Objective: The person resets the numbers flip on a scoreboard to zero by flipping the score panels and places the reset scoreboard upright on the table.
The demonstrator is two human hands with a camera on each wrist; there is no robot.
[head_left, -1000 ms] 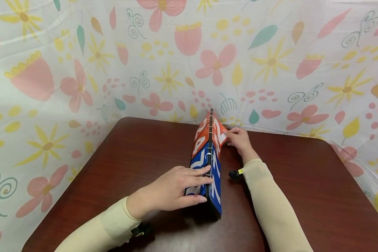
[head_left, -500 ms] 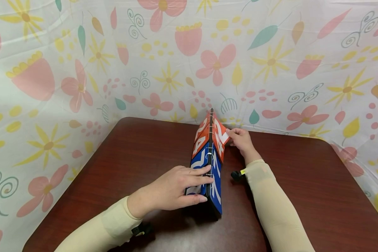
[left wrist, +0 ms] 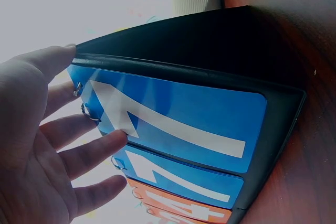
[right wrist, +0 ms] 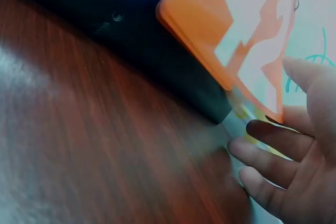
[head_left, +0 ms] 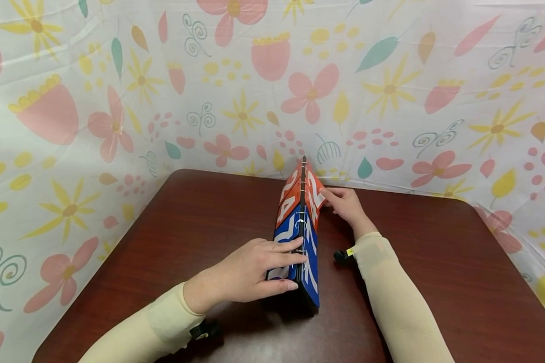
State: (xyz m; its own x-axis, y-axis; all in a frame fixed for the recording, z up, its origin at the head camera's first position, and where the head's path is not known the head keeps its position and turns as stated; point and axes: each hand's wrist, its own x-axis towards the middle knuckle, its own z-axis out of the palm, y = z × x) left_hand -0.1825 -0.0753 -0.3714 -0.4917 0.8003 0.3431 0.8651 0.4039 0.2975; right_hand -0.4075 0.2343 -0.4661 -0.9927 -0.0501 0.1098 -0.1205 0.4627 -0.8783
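A tent-shaped flip scoreboard [head_left: 308, 297] with a black base stands lengthwise on the table, its ridge strung with metal rings. Blue number cards [left wrist: 226, 103] hang at the near end and orange ones at the far end, all with white digits. My left hand [head_left: 254, 269] rests across the near ridge from the left, fingers spread and fairly straight, thumb at the end edge. At the far right side, my right hand [head_left: 345, 204] pinches the edge of an orange number card [right wrist: 252, 40] between thumb and index finger, holding it tilted out from the base; the other fingers are loosely bent.
The dark red-brown table [head_left: 200, 217] extends around the scoreboard, with rounded far corners. A white curtain [head_left: 236, 65] printed with flowers hangs behind it and along the left. Small black wrist cameras [head_left: 342, 257] sit under both cream sleeves [head_left: 395, 297].
The right hand swung the orange card outward to the right, then brought it back somewhat toward the scoreboard, still pinching it. The left hand has stayed in place on the ridge.
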